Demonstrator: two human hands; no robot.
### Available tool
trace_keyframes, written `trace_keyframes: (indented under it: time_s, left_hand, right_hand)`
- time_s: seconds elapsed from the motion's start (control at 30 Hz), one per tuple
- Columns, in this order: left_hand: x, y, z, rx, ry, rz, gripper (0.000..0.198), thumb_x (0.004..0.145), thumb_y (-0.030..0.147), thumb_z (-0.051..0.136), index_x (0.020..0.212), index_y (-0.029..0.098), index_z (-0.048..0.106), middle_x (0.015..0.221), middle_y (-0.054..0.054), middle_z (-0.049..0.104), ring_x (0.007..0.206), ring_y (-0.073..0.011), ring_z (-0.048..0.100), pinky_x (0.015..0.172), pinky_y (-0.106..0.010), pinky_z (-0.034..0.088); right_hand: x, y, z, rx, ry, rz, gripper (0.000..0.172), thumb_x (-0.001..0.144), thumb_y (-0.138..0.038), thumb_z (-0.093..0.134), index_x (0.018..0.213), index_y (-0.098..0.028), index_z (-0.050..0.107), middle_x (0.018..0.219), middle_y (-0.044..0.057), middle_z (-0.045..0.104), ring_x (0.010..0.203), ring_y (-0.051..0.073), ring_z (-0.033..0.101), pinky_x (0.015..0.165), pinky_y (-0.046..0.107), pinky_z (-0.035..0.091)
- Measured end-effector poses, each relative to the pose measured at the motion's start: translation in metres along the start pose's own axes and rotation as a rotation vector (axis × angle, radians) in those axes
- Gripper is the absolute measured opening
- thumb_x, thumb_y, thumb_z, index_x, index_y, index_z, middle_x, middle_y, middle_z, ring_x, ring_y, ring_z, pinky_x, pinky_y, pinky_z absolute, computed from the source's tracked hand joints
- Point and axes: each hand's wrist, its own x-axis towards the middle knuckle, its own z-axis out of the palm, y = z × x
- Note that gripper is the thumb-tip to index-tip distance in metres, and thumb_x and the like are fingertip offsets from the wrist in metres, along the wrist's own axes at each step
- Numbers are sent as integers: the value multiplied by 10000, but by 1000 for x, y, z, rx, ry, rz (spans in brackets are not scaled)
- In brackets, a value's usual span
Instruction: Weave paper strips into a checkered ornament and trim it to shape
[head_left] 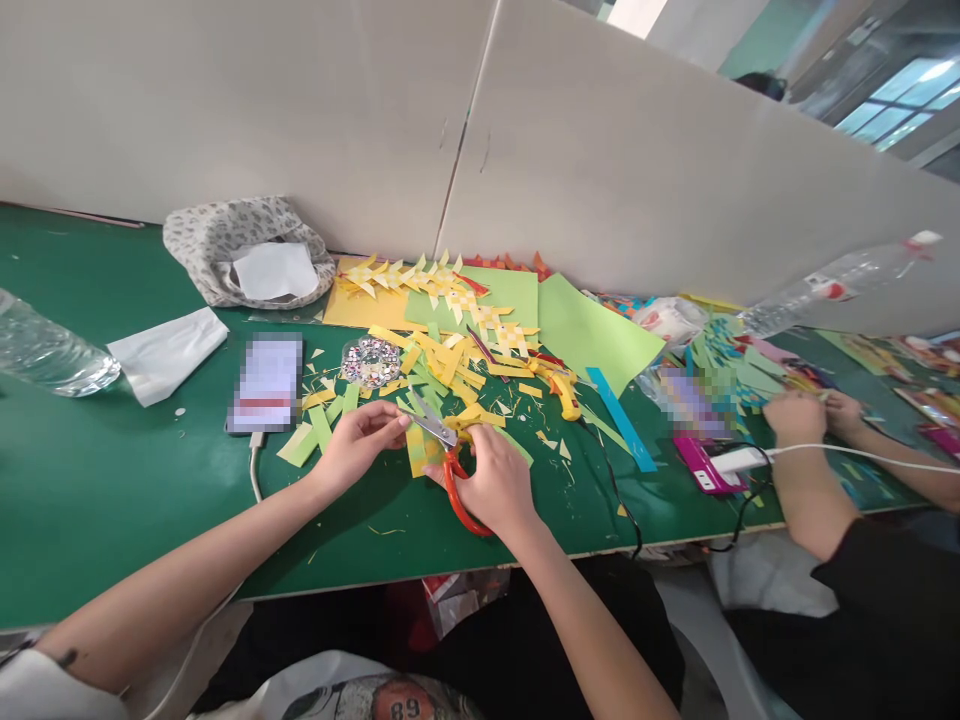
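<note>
Pinches beside the tips of the scissors (pixel 435 427) with left hand (pixel 364 441), nearly closed, cannot tell on what, perhaps for steadying; grips them over yellow paper (pixel 416 463) on the bench (pixel 150 500) with right hand (pixel 496 480), curled around, likely for control.

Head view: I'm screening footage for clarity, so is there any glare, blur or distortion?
Head view: the upper-right window is bright, the left-edge bottle carries highlights; head view: the phone is pixelated, the scissors slightly soft; same view: edges look stretched.
</note>
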Motion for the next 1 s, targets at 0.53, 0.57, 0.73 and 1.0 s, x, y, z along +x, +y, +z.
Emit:
trace_keyframes:
  time_s: [0.53, 0.57, 0.73, 1.0]
  left_hand:
    - [0, -2, 1, 70, -4, 41, 251, 683, 413, 669, 776, 181, 647, 714, -15, 672, 656, -158, 631, 661, -274, 533]
    - [0, -2, 1, 73, -2, 39, 249, 677, 414, 673, 768, 183, 652, 713, -14, 672, 656, -159, 631, 659, -275, 533]
    - [0, -1, 2, 83, -8, 29, 246, 663, 407, 683, 761, 184, 652, 704, -11, 656, 640, -152, 614, 650, -277, 526]
    - [-1, 4, 1, 91, -53, 26, 219, 700, 385, 661, 751, 176, 624, 645, 8, 597, 599, -118, 549, 603, -234, 478]
  right_hand:
    - [-1, -1, 1, 26, -54, -21, 430, 718, -582, 530, 855, -175, 506, 800, 62, 575, 739, 200, 548, 596, 270, 367]
    - [-1, -1, 1, 25, -53, -22, 430, 719, -583, 530, 854, -176, 507, 798, 61, 575, 738, 199, 548, 595, 269, 366]
    - [-1, -1, 0, 26, -34, -32, 420, 715, -588, 534, 805, -179, 505, 775, 50, 580, 690, 176, 544, 570, 256, 343]
    - [0, -3, -1, 25, 17, -37, 426, 693, -593, 554, 591, -189, 465, 508, -16, 511, 447, 97, 435, 497, 236, 275]
